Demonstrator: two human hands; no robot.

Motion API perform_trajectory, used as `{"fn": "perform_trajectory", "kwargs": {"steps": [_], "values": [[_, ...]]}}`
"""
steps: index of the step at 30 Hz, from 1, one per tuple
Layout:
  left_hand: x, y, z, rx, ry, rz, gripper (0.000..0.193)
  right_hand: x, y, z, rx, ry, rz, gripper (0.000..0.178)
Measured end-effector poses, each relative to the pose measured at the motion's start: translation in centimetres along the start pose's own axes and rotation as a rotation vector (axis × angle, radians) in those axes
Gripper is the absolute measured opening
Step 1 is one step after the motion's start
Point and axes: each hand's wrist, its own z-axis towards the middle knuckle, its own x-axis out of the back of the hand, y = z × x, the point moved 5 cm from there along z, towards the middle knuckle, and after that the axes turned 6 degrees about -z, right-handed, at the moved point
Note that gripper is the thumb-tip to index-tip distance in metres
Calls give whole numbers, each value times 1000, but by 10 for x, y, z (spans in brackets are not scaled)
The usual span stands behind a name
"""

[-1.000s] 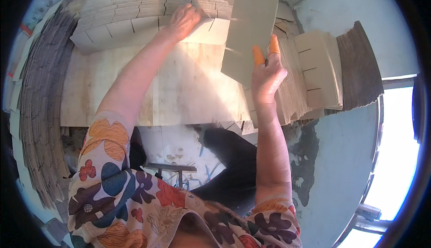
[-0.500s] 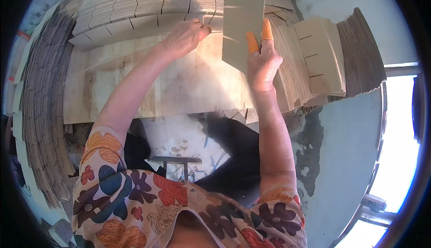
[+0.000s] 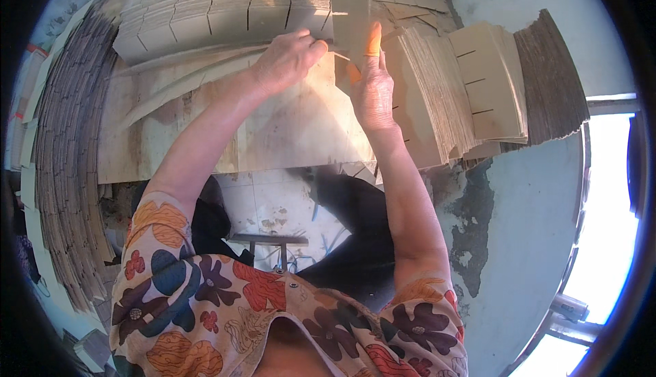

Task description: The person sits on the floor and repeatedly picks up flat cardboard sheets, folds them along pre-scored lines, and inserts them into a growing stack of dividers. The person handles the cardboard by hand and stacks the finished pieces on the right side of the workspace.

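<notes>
My left hand (image 3: pixel 290 59) is closed at the right end of a long cardboard strip (image 3: pixel 184 82), which is smeared by motion and slants out to the left over the wooden board. In my right hand (image 3: pixel 376 97), orange finger covers on thumb and forefinger, a slotted cardboard piece (image 3: pixel 350 11) stands upright with its far end out of the picture. The lower edge of this piece comes close to my left fingertips; whether the two pieces touch I cannot tell. Behind my left hand lies a stack of slotted cardboard strips (image 3: pixel 212 18).
The wooden board (image 3: pixel 273 138) lies over my knees' side. Slotted cardboard pieces (image 3: pixel 488 80) lean in a row at right, beside a browner stack (image 3: pixel 550 76). A tall cardboard stack (image 3: pixel 72 151) borders the left. A metal-framed stand (image 3: pixel 280 242) shows below the board.
The long strip has come away from the stack's front toward me, in my left hand. My right hand has shifted left with the upright piece, which now appears narrower.
</notes>
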Motion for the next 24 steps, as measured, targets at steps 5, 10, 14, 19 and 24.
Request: {"fn": "perform_trajectory", "kwargs": {"steps": [5, 10, 14, 19, 24], "values": [[3, 14, -10, -9, 77, -4, 23, -3, -1, -4, 49, 90, 57, 92], [5, 9, -9, 13, 39, -3, 21, 5, -4, 0, 56, 99, 126, 89], [14, 14, -5, -11, 40, -45, 20, -6, 1, 0, 48, 5, 87, 90], [15, 45, -3, 40, -12, -256, 14, -24, 19, -6, 57, -78, 70, 96], [41, -16, 23, 617, -278, -439, 33, -22, 22, -15, 60, 6, 47, 107]]}}
